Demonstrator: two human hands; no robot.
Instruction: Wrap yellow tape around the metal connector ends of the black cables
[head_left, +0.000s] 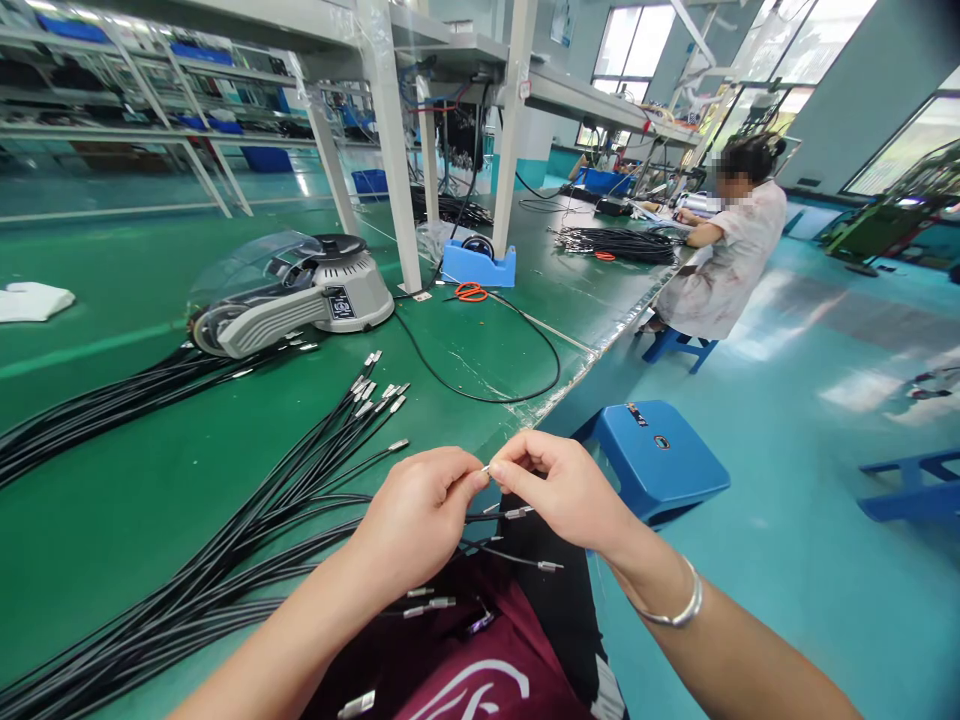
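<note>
My left hand [420,505] and my right hand [559,485] meet in front of me, thumbs and fingertips pinched together. Between the fingertips shows a small shiny cable connector [486,470], mostly covered by the fingers. Below and behind the hands, black cables with metal connectors [550,567] reach past the table edge over my lap. A long bundle of black cables [285,480] spreads across the green table on the left, its metal plugs pointing away from me. Another loose metal plug [356,705] lies against my dark red clothing.
A grey round machine [349,285] stands on the green table [187,520] beside more black cables [112,400]. Behind are a blue tape dispenser [478,265] and orange-handled scissors [471,292]. A blue stool [667,455] stands right; a co-worker [739,240] sits further along.
</note>
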